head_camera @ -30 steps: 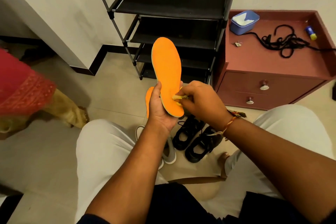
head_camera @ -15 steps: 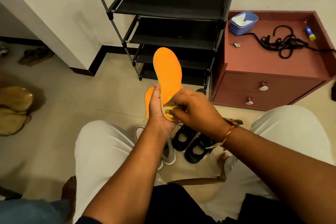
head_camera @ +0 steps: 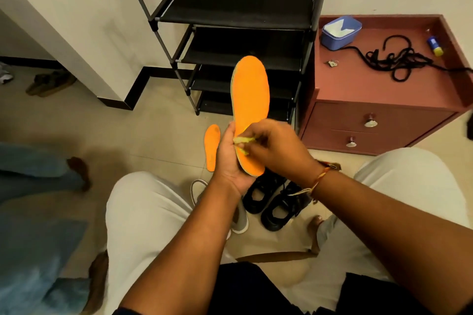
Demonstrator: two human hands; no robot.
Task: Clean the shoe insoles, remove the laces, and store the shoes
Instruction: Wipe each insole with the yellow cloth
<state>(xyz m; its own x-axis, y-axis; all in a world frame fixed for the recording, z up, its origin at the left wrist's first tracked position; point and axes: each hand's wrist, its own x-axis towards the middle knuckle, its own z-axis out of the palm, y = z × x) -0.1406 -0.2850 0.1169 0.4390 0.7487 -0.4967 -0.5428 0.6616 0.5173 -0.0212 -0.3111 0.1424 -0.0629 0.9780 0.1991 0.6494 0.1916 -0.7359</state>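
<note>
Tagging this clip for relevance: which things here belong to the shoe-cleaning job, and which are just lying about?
Job: orange insole in left hand, yellow cloth in right hand, second insole on floor, black shoes, black laces, shoe rack.
Lying about: keys, small bottle, sandals by the wall.

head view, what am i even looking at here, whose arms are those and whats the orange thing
No machine here. The camera sits on a person's head and looks down, so both arms are that person's own. The left hand grips the heel end of an orange insole, held upright. The right hand pinches a small yellowish cloth against it, apparently to wipe it. A second insole lies on the floor near a pair of black shoes. Behind stands a black shoe rack. On the reddish cabinet lie black laces and a blue tub.
</note>
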